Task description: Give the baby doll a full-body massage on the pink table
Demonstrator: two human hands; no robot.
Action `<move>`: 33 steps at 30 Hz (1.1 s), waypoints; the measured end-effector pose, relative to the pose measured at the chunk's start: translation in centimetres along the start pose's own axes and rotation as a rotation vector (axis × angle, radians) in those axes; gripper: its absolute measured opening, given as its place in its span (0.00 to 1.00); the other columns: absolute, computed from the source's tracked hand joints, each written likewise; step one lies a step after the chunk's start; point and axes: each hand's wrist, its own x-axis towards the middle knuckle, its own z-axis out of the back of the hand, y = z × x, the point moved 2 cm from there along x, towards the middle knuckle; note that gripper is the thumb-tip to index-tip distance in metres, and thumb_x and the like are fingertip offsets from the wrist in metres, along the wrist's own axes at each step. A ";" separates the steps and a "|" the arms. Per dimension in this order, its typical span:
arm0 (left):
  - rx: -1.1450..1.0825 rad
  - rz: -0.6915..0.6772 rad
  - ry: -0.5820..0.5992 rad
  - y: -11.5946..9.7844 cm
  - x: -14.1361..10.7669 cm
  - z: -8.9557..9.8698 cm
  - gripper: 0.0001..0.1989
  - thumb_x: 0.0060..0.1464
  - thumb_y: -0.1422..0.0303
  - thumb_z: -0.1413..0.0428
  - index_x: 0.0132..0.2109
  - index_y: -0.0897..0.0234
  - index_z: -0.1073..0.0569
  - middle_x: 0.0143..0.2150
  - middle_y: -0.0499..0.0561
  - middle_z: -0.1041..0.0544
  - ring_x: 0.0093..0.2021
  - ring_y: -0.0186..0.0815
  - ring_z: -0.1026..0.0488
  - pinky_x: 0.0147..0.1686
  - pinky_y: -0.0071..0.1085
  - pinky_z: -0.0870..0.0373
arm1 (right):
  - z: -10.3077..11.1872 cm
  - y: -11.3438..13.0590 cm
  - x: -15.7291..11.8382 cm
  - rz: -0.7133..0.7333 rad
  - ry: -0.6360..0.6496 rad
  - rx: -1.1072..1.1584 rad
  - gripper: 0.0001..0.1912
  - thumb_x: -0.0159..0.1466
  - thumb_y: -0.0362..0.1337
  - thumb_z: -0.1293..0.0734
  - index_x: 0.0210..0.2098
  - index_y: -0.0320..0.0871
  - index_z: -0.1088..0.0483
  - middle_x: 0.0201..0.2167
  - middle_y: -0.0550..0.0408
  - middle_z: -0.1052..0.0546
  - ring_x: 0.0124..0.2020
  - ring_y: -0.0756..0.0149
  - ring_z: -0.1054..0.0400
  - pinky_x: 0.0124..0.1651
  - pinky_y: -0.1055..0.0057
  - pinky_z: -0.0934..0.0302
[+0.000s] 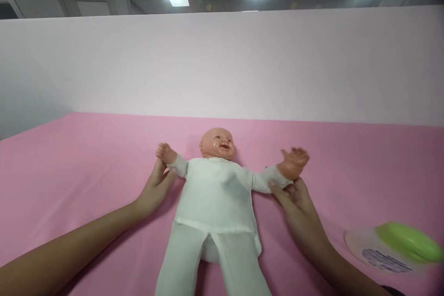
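Observation:
A baby doll (217, 194) with a white cloth body lies on its back on the pink sheet, head away from me. Its hard plastic head (218, 143) faces up and its arms are spread. My left hand (155, 188) grips the doll's arm on the left near the wrist, thumb against the white sleeve. On the other side, my right hand (297, 203) is closed around the forearm below the doll's raised plastic hand (294, 163). Its fingers are partly hidden behind that arm. The doll's feet are out of frame at the bottom.
A bottle with a green cap (407, 240) and printed label lies on its side at the right. The pink sheet (104, 162) covers the tabletop. A white partition (222, 64) stands along the far edge, with ceiling lights beyond.

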 end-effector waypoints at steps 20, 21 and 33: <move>-0.149 0.060 0.061 -0.2 0.3 0.0 0.21 0.66 0.58 0.46 0.63 0.54 0.35 0.66 0.55 0.31 0.64 0.45 0.32 0.63 0.44 0.32 | -0.7 1.2 -0.5 0.094 0.130 -0.044 0.21 0.65 0.46 0.32 0.56 0.50 0.30 0.58 0.50 0.25 0.61 0.52 0.31 0.65 0.51 0.35; -0.238 0.135 0.001 0.3 0.7 0.3 0.21 0.66 0.57 0.46 0.62 0.55 0.35 0.65 0.56 0.30 0.64 0.45 0.31 0.63 0.44 0.32 | -0.5 1.0 -0.2 -0.010 0.065 0.032 0.22 0.65 0.48 0.31 0.56 0.49 0.31 0.56 0.50 0.24 0.60 0.52 0.29 0.63 0.52 0.33; -0.190 0.061 0.132 -0.6 0.0 -0.1 0.21 0.64 0.59 0.43 0.63 0.50 0.33 0.66 0.53 0.31 0.67 0.46 0.35 0.64 0.45 0.34 | -0.6 1.7 -0.5 0.082 0.082 0.042 0.24 0.63 0.43 0.28 0.57 0.51 0.33 0.56 0.51 0.24 0.58 0.54 0.28 0.60 0.56 0.30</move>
